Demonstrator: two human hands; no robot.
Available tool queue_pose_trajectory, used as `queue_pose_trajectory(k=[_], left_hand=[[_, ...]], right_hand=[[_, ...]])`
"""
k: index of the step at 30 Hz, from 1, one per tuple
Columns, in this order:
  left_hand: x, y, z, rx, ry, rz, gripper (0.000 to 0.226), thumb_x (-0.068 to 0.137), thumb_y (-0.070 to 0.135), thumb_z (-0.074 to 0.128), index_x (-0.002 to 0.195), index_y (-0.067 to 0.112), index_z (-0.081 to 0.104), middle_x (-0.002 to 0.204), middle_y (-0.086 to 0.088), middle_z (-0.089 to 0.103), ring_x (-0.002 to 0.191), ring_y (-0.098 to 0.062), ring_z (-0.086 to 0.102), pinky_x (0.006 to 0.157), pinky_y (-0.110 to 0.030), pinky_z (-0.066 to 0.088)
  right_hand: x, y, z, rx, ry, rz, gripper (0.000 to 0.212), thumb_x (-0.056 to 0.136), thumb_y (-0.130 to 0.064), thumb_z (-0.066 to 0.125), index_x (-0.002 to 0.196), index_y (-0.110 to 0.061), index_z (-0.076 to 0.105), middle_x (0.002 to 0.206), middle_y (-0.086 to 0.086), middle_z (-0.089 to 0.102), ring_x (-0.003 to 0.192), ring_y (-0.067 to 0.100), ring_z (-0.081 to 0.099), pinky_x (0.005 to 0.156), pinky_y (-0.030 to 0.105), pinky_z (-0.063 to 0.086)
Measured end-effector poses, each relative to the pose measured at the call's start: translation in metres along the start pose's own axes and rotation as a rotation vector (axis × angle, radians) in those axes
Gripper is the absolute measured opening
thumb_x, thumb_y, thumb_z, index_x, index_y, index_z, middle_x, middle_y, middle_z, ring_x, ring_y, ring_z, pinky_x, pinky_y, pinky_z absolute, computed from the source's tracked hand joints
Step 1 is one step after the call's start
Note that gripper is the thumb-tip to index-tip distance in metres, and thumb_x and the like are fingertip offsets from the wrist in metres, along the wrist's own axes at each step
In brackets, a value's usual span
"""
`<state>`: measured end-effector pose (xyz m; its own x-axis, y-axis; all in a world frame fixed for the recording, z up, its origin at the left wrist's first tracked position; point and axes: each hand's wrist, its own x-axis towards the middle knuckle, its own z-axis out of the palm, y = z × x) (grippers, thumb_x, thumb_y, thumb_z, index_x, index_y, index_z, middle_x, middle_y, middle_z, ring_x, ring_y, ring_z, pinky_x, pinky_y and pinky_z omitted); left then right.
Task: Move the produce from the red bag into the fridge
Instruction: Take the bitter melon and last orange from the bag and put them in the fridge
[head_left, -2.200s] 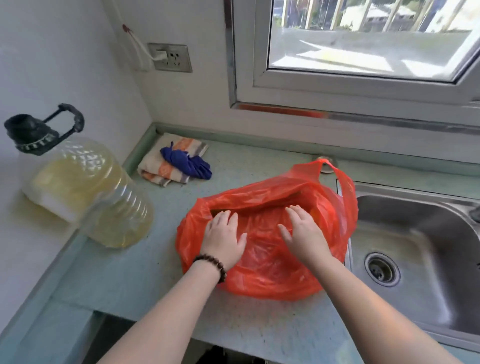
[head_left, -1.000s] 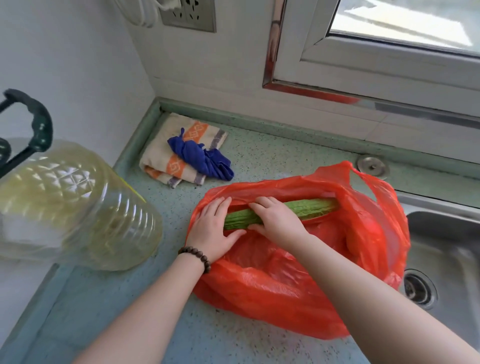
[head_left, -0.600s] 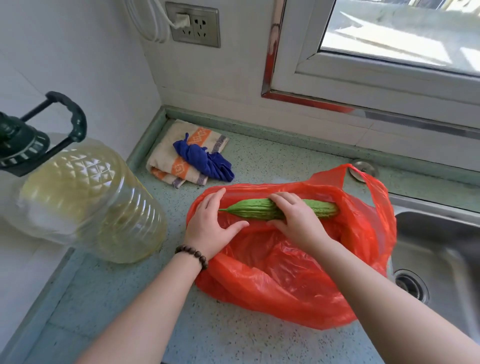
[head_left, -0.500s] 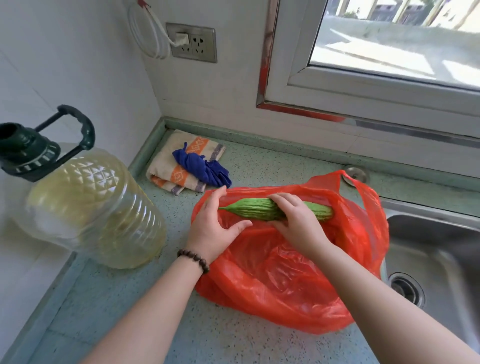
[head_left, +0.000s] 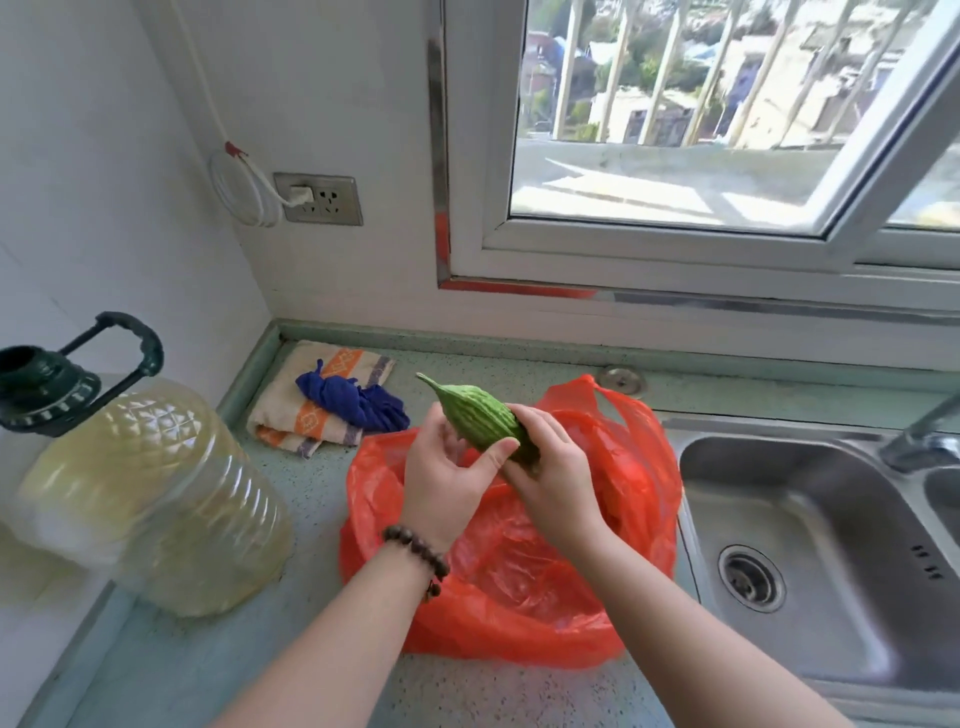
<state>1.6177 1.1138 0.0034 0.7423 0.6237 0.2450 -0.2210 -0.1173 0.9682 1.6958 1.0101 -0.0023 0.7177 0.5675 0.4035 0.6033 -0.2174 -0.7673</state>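
Both hands hold a green bitter gourd (head_left: 480, 418) just above the open red bag (head_left: 519, 587) on the surface (head_left: 322, 519): the left hand (head_left: 441, 483) pinches it, the right hand (head_left: 550, 467) wraps it. The step looks like lifting out; next, carrying it to the fridge, not in view.

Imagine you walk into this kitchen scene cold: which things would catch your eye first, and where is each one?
The red bag draws the eye first, lying open on the counter beside the sink. Just above it, the left hand and right hand hold a bumpy green bitter gourd, its pointed tip aimed up and left. A big oil jug stands at the near left.
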Motion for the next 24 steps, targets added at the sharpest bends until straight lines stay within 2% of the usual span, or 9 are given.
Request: queue_pose_trajectory(k=[3, 6, 7, 9, 12, 15, 18, 21, 24], left_hand=[[-0.002, 0.001, 0.007, 0.118, 0.046, 0.02, 0.038, 0.071, 0.016, 0.08, 0.1, 0.031, 0.059, 0.094, 0.006, 0.069, 0.09, -0.009, 0.067, 0.079, -0.024, 0.053], [-0.001, 0.003, 0.009, 0.198, 0.04, 0.043, 0.035, 0.071, 0.018, 0.08, 0.096, 0.031, 0.061, 0.088, 0.01, 0.069, 0.083, -0.007, 0.067, 0.075, -0.024, 0.054], [0.0, 0.004, 0.009, 0.226, 0.035, 0.057, 0.033, 0.071, 0.02, 0.08, 0.095, 0.031, 0.061, 0.087, 0.013, 0.068, 0.081, -0.006, 0.067, 0.073, -0.023, 0.054], [0.003, 0.005, 0.007, 0.276, 0.029, 0.078, 0.031, 0.071, 0.025, 0.08, 0.094, 0.031, 0.06, 0.086, 0.017, 0.068, 0.08, -0.004, 0.066, 0.072, -0.022, 0.054], [0.005, 0.007, 0.005, 0.326, 0.025, 0.092, 0.031, 0.071, 0.029, 0.079, 0.096, 0.028, 0.06, 0.084, 0.017, 0.067, 0.08, -0.002, 0.065, 0.073, -0.021, 0.054], [0.004, 0.01, 0.009, 0.347, 0.009, 0.096, 0.032, 0.071, 0.026, 0.079, 0.098, 0.024, 0.061, 0.087, 0.014, 0.067, 0.082, -0.001, 0.064, 0.074, -0.022, 0.054], [0.004, 0.014, 0.014, 0.34, -0.009, 0.104, 0.033, 0.072, 0.024, 0.079, 0.099, 0.021, 0.061, 0.088, 0.012, 0.068, 0.082, -0.002, 0.064, 0.075, -0.021, 0.054], [0.005, 0.017, 0.018, 0.326, -0.008, 0.096, 0.032, 0.072, 0.023, 0.08, 0.097, 0.02, 0.062, 0.086, 0.011, 0.068, 0.081, -0.004, 0.065, 0.074, -0.026, 0.055], [0.007, 0.02, 0.023, 0.306, -0.013, 0.088, 0.031, 0.072, 0.022, 0.08, 0.097, 0.02, 0.061, 0.086, 0.009, 0.068, 0.082, -0.009, 0.066, 0.075, -0.032, 0.056]], right_hand=[[-0.006, -0.004, -0.002, 0.051, 0.021, 0.012, 0.048, 0.077, -0.013, 0.069, 0.123, -0.014, 0.057, 0.117, -0.006, 0.059, 0.108, 0.001, 0.053, 0.095, 0.021, 0.044], [-0.013, 0.007, -0.009, 0.015, -0.044, 0.054, 0.063, 0.075, -0.025, 0.073, 0.132, -0.019, 0.048, 0.126, -0.009, 0.053, 0.115, -0.002, 0.047, 0.099, 0.012, 0.036], [-0.014, 0.015, -0.013, -0.043, -0.084, 0.076, 0.069, 0.075, -0.031, 0.074, 0.136, -0.021, 0.043, 0.13, -0.009, 0.05, 0.12, 0.0, 0.044, 0.102, 0.013, 0.034], [-0.018, 0.037, -0.024, -0.25, -0.15, 0.102, 0.076, 0.078, -0.039, 0.07, 0.142, -0.022, 0.034, 0.142, -0.002, 0.043, 0.132, 0.01, 0.036, 0.11, 0.024, 0.03], [-0.022, 0.075, -0.04, -0.629, -0.315, 0.048, 0.072, 0.087, -0.042, 0.057, 0.146, -0.016, 0.025, 0.152, 0.003, 0.03, 0.143, 0.016, 0.018, 0.118, 0.031, 0.015], [-0.027, 0.105, -0.051, -0.795, -0.454, 0.098, 0.07, 0.091, -0.048, 0.047, 0.146, -0.013, 0.023, 0.155, 0.003, 0.024, 0.144, 0.017, 0.013, 0.118, 0.034, 0.014], [-0.03, 0.121, -0.064, -0.833, -0.434, 0.232, 0.078, 0.088, -0.054, 0.048, 0.147, -0.011, 0.02, 0.154, 0.007, 0.023, 0.142, 0.022, 0.018, 0.114, 0.035, 0.021], [-0.034, 0.132, -0.077, -0.76, -0.386, 0.374, 0.093, 0.078, -0.059, 0.059, 0.145, -0.008, 0.019, 0.15, 0.013, 0.028, 0.136, 0.029, 0.028, 0.111, 0.038, 0.029], [-0.042, 0.143, -0.089, -0.667, -0.398, 0.474, 0.105, 0.07, -0.061, 0.067, 0.146, -0.007, 0.018, 0.151, 0.013, 0.026, 0.138, 0.027, 0.026, 0.113, 0.036, 0.025]])
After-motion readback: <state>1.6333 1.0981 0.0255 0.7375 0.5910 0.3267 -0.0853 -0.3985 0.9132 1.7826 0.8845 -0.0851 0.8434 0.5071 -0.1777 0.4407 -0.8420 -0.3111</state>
